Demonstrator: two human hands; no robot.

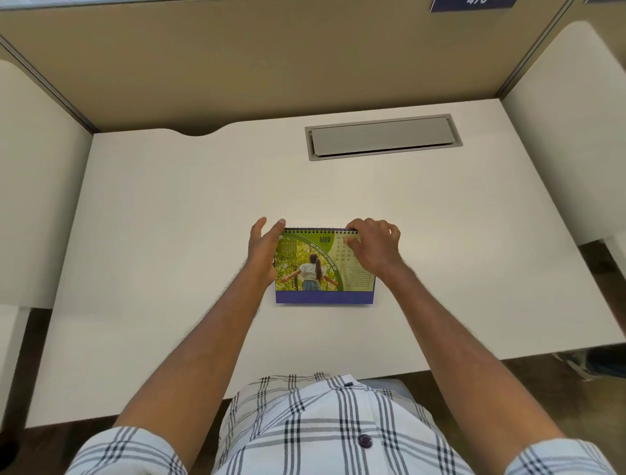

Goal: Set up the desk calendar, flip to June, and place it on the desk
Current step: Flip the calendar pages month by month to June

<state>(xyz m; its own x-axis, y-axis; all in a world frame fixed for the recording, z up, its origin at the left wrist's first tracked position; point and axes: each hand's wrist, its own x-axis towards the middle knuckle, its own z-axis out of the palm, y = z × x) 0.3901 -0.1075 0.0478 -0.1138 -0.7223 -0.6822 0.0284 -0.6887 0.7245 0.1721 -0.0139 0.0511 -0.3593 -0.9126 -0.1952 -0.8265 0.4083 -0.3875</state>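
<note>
The calendar (315, 268) pages look like glossy printed paper, on a black wire spiral (315, 231) with a purple card base (325, 297). The desk (169, 220) is smooth matt laminate, the cable flap (382, 137) matt grey, the shirt (321, 423) woven checked cloth.

The calendar (315, 271) stood on the desk (169, 220). The left hand (262, 251) touched its left edge, the right hand (372, 247) gripped its upper right corner, and 1 cable hatch (382, 137) lay behind it.

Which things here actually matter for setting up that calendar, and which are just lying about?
Job: desk calendar, showing MAR; left hand steadying its left edge; right hand pinching its top right corner; desk.
Just there: grey cable flap; partition wall; blue sign.
</note>
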